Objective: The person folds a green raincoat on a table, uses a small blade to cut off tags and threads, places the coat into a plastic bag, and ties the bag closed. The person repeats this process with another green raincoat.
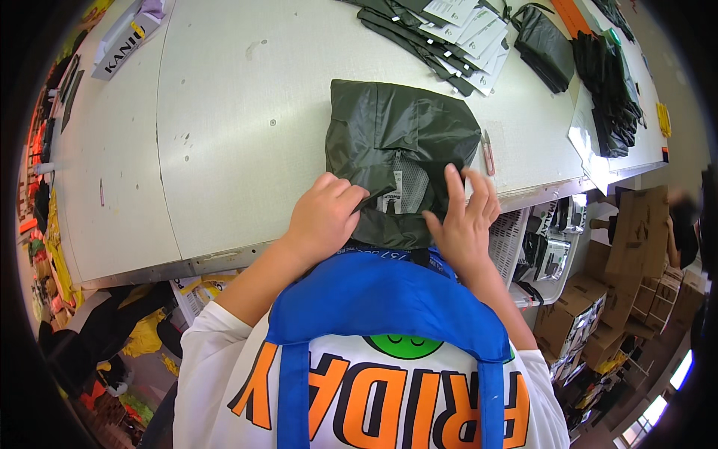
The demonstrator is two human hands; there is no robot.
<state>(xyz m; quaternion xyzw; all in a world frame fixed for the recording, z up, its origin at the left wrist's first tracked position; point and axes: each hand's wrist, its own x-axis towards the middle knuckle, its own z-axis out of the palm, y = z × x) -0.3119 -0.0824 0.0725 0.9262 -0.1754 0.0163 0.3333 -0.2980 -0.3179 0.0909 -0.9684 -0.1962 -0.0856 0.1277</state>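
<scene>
On the broad white worktop (224, 127), pinching the shiny dark-olive fabric pouch (385, 135) with the left hand (323, 217), touching its right side with the spread-fingered right hand (464, 224); apparently spreading it open, next likely needing even tension.

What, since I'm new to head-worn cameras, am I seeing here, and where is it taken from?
No machine here, just a person's two bare hands. A wide camera on their head looks down, so straight edges bend near the rim. On the pale table lies a dark cloth item, its opening showing light mesh. The left hand grips its left edge with curled fingers; the right hand has fingers spread at the opening's right side. Beyond lie dark pieces with white tags; a small pointed tool lies to the right.
</scene>
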